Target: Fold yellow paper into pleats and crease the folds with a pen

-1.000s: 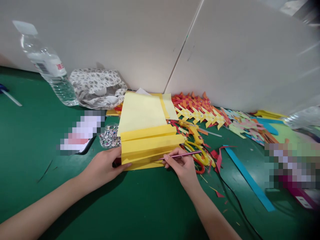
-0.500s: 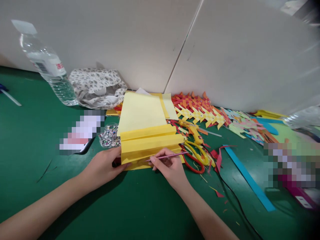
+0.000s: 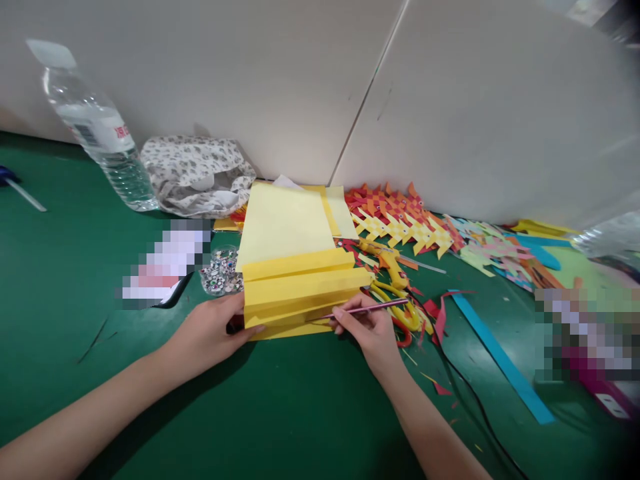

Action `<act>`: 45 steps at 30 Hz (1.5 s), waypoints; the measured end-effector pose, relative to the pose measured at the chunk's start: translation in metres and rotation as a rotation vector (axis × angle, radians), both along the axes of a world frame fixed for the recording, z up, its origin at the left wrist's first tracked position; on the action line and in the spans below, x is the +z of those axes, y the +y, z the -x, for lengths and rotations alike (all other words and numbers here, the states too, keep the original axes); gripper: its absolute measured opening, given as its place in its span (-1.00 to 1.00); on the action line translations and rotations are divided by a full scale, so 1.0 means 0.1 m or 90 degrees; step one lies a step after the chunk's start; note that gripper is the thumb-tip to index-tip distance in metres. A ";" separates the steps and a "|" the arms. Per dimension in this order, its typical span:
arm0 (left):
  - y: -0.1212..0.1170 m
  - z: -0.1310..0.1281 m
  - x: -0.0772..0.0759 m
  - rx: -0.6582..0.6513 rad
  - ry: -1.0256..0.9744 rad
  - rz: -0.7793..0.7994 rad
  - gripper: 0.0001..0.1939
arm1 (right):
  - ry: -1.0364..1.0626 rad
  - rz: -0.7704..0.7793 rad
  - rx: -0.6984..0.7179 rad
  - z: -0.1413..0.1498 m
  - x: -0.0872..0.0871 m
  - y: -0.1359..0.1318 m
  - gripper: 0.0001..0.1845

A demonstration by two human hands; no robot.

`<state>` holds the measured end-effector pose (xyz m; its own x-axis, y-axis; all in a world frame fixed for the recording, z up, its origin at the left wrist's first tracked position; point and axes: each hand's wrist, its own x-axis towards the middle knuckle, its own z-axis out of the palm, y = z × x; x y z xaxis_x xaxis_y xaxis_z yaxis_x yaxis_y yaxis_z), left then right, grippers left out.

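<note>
"Yellow folded paper [image 3: 300, 291] on the green surface [image 3: 300, 420]: how's it held?"

"My left grip [image 3: 213, 337] pinches its left edge; my right grip [image 3: 369, 333] is closed round a purple pen [image 3: 381, 307], tip at its near side. Marking, I'd judge; a next stroke calls for steady paper."

"Beyond?"

"A glue gun [image 3: 393, 265]."

A single head-worn camera looks forward and down from above the near side of the green table [image 3: 300, 413], close enough that both forearms [image 3: 105, 403] run in large from the lower left and lower right of the frame. The left hand [image 3: 207, 333] and the right hand [image 3: 371, 333] come just below the frame's middle, while a pale wall [image 3: 240, 80] faces the lens across the top, its seam slanting from upper right of centre.
</note>
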<state>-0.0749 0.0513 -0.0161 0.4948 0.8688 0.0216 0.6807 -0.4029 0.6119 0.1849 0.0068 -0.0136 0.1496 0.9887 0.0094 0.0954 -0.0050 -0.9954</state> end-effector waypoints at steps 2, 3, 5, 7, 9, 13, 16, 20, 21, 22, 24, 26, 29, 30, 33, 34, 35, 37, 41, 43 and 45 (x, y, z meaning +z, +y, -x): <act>0.00 0.00 0.00 -0.003 -0.003 -0.002 -0.75 | -0.003 -0.002 -0.001 -0.02 0.00 0.00 -0.72; 0.00 0.00 0.00 -0.004 -0.007 -0.003 -0.75 | -0.003 -0.001 -0.002 -0.01 0.01 0.00 -0.72; 0.00 0.00 0.01 -0.007 -0.018 -0.001 -0.74 | 0.001 0.001 -0.010 -0.01 0.03 -0.01 -0.72; 0.00 -0.01 0.02 -0.010 -0.028 -0.001 -0.74 | 0.002 0.002 -0.020 0.00 0.06 -0.01 -0.72; 0.00 -0.01 0.02 -0.012 -0.027 -0.005 -0.73 | -0.002 0.002 -0.026 0.00 0.08 -0.02 -0.71; 0.01 0.01 0.01 -0.006 -0.006 -0.031 -0.75 | 0.014 0.003 -0.027 -0.02 0.07 -0.02 -0.71; 0.02 0.07 0.03 0.010 -0.013 -0.060 -0.72 | 0.048 0.010 -0.023 -0.02 0.04 -0.02 -0.72; 0.04 0.15 0.13 0.026 -0.027 -0.140 -0.62 | 0.061 0.026 -0.005 0.02 0.03 -0.01 -0.71; 0.03 0.16 0.16 0.040 -0.037 -0.191 -0.61 | 0.059 0.031 -0.003 0.03 0.03 -0.01 -0.71; 0.02 0.16 0.20 0.064 -0.050 -0.260 -0.61 | 0.056 0.034 -0.003 0.04 0.03 -0.01 -0.70; -0.01 0.15 0.26 0.111 -0.082 -0.422 -0.62 | 0.045 0.035 -0.008 0.06 0.02 -0.01 -0.69; -0.06 0.11 0.28 0.099 -0.091 -0.555 -0.65 | 0.031 0.034 -0.011 0.07 0.02 -0.01 -0.68; -0.15 -0.02 0.26 -0.123 0.017 -0.559 -0.81 | 0.023 0.027 -0.012 0.08 0.01 -0.02 -0.67; -0.17 -0.07 0.23 -0.194 0.071 -0.536 -0.87 | 0.022 0.025 -0.012 0.08 0.01 -0.02 -0.67; -0.20 -0.19 0.15 -0.257 0.146 -0.463 -0.88 | 0.011 0.020 -0.008 0.09 0.03 -0.03 -0.69; -0.20 -0.21 0.12 -0.253 0.153 -0.449 -0.86 | 0.007 0.012 -0.010 0.09 0.04 -0.03 -0.69; -0.20 -0.23 0.10 -0.246 0.158 -0.433 -0.85 | 0.005 -0.003 -0.015 0.09 0.06 -0.03 -0.70; -0.18 -0.23 0.07 -0.226 0.162 -0.396 -0.82 | -0.001 -0.043 -0.018 0.10 0.09 -0.05 -0.75; -0.15 -0.24 0.06 -0.172 0.153 -0.296 -0.78 | -0.126 -0.108 0.053 0.14 0.11 -0.09 -0.71; -0.13 -0.26 0.05 -0.140 0.153 -0.268 -0.78 | -0.291 -0.173 0.108 0.16 0.08 -0.09 -0.75; -0.11 -0.29 0.05 -0.112 0.159 -0.264 -0.78 | -0.465 -0.261 0.139 0.19 0.04 -0.08 -0.83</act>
